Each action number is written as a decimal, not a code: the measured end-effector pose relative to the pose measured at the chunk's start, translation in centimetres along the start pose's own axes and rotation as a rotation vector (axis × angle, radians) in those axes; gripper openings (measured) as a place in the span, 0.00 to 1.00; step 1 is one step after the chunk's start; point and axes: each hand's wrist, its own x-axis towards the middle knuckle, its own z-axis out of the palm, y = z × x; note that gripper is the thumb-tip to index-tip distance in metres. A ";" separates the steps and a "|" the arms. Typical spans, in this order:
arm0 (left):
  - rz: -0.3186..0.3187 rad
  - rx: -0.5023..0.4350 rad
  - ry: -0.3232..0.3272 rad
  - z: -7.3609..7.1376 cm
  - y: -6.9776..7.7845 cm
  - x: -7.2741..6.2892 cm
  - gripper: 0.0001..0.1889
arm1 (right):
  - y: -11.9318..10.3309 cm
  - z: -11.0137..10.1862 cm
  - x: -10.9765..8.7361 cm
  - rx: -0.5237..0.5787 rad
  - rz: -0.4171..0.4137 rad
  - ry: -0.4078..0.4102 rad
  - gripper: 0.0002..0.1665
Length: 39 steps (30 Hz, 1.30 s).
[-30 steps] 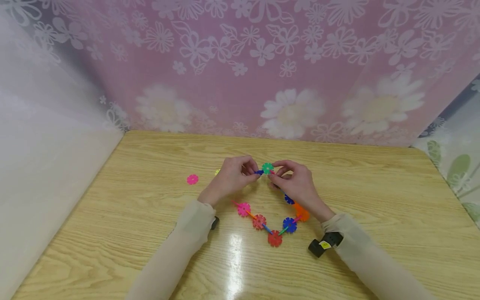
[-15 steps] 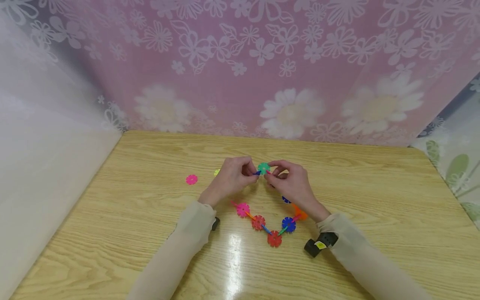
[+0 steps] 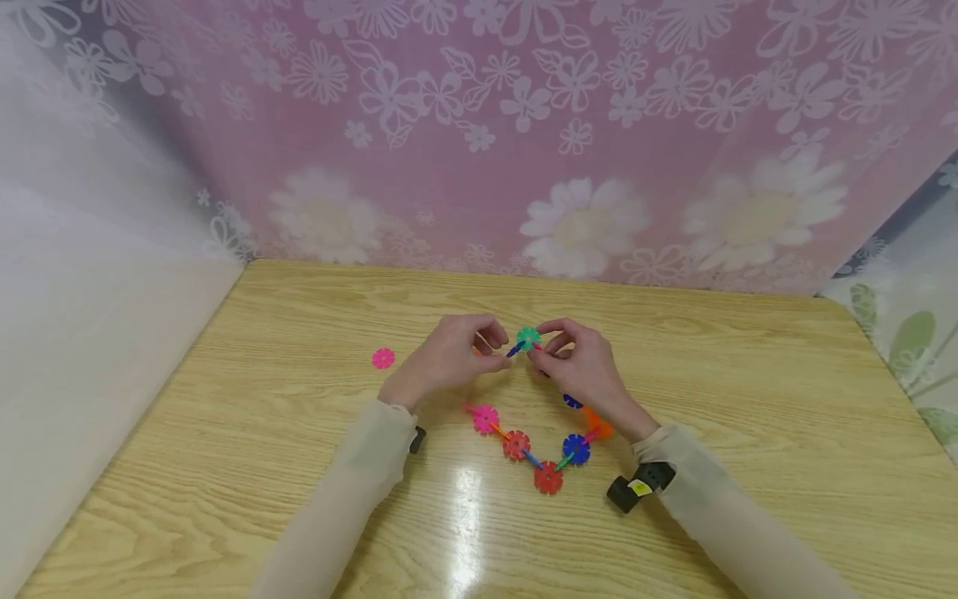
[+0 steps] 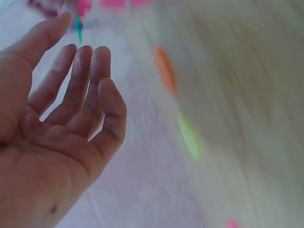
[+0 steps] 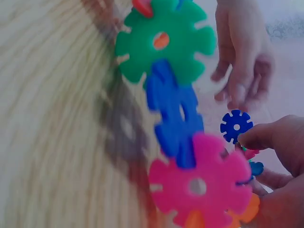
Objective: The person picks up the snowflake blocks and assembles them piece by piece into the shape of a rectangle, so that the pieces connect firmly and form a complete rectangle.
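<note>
A chain of notched plastic snowflake discs in several colours curves across the table in the head view, with a red disc (image 3: 549, 477) nearest the wearer. At its upper end, a green disc (image 3: 528, 338) is lifted, with a blue disc (image 3: 516, 349) slotted into it at a slant. The right hand (image 3: 587, 362) pinches the chain at a pink disc (image 3: 537, 346) beside the green one. Just left of the blue disc, the left hand (image 3: 449, 353) holds nothing; its fingers are loosely bent and apart in the left wrist view.
Loose discs lie left of the chain: a pink disc (image 3: 383, 358), plus an orange disc (image 4: 165, 70) and a yellow disc (image 4: 190, 137) near the left hand. The wooden table (image 3: 224, 466) meets a flowered pink curtain (image 3: 479, 166) at its far edge.
The left hand has let go of the blue disc and drawn slightly left. The blue disc now slants down from the green one, which moved a little left with the right hand.
</note>
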 end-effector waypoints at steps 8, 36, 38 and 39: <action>-0.127 0.175 -0.098 -2.4 -1.8 -1.6 0.19 | 1.0 -1.3 0.2 -0.073 0.044 -0.087 0.28; -0.109 0.057 -0.084 -1.8 -2.8 0.0 0.08 | 2.5 -3.9 -0.9 -0.220 -0.057 -0.145 0.10; -0.121 -0.047 -0.065 -1.6 -2.4 0.0 0.07 | 2.5 -3.9 -1.0 -0.211 -0.067 -0.146 0.09; -0.127 -0.112 -0.064 -1.5 -2.1 0.0 0.07 | 2.5 -3.9 -1.0 -0.216 -0.077 -0.141 0.09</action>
